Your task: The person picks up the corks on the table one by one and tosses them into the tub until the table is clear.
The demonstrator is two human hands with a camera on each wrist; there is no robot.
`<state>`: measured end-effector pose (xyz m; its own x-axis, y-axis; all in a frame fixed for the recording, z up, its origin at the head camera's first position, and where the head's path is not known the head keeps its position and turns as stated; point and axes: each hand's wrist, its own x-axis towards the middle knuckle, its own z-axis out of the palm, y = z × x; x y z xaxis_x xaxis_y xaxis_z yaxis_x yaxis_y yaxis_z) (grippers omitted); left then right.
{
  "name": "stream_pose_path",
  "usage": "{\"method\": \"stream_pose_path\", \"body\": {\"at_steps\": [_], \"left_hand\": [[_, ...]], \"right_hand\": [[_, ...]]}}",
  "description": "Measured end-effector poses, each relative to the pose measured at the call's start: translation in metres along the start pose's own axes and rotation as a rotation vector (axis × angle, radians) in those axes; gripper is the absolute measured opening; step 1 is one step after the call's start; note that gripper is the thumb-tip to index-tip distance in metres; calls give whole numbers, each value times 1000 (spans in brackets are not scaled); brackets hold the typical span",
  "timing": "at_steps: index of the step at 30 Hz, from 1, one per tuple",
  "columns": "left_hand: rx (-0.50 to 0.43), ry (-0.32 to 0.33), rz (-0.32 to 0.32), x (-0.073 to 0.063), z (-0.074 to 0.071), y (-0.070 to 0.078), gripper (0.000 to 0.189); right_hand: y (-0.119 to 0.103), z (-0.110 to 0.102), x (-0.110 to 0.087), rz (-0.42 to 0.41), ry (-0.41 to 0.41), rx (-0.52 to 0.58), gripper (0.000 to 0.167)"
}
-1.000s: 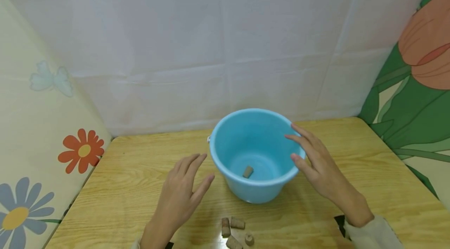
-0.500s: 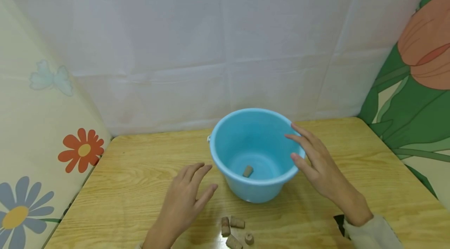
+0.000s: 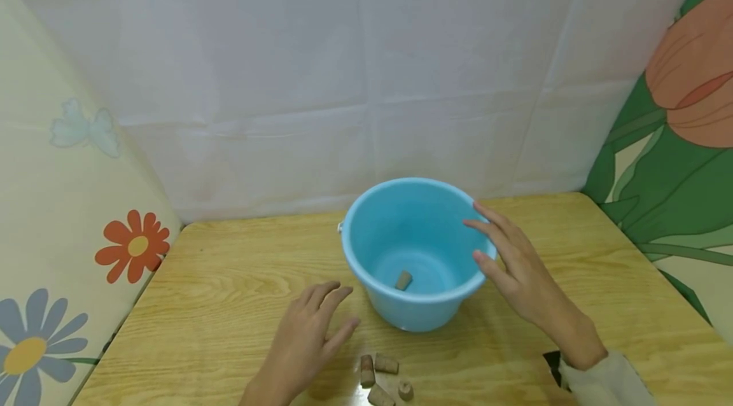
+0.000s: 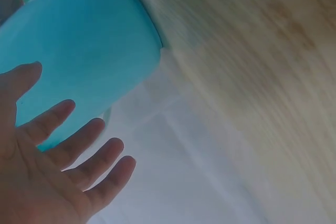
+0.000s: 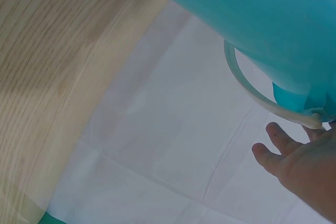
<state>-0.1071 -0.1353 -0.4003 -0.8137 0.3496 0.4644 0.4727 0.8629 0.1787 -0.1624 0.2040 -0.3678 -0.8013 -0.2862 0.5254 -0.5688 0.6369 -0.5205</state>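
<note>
A light blue bucket [image 3: 416, 314] stands upright on the wooden table, with one cork [image 3: 404, 280] lying on its bottom. My right hand [image 3: 518, 272] is at the bucket's right rim, thumb and fingertips reaching over the edge with fingers loosely extended. In the right wrist view two fingers [image 5: 278, 139] lie outside, below the pale handle [image 5: 257, 95]. My left hand [image 3: 309, 336] hovers left of the bucket, fingers spread and holding nothing; its bare palm [image 4: 37, 187] shows in the left wrist view. Several corks, including a reddish-brown cork [image 3: 367, 370] and an end-on cork [image 3: 405, 390], lie in front of the bucket.
The wooden table [image 3: 229, 291] ends at a white cloth backdrop [image 3: 258, 75] behind the bucket. A flower-printed panel [image 3: 57, 202] borders the left side, and a tulip-printed panel [image 3: 681, 170] the right.
My left hand has moved down and slightly right, nearer the loose corks. The right hand, bucket and corks have stayed in place.
</note>
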Motion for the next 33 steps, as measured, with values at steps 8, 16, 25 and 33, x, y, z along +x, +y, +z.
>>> {"method": "stream_pose_path", "body": {"at_steps": [8,16,25,33], "left_hand": [[-28,-102,-27,-4,1,3,41],[-29,-167,-8,-8,4,4,40],[-66,-279,10,-11,6,4,41],[-89,-362,29,-15,8,2,49]], "right_hand": [[0,0,0,-3,4,3,42],[-1,0,0,-7,6,-2,42],[0,1,-1,-5,4,0,43],[0,1,-1,-4,7,6,44]]}}
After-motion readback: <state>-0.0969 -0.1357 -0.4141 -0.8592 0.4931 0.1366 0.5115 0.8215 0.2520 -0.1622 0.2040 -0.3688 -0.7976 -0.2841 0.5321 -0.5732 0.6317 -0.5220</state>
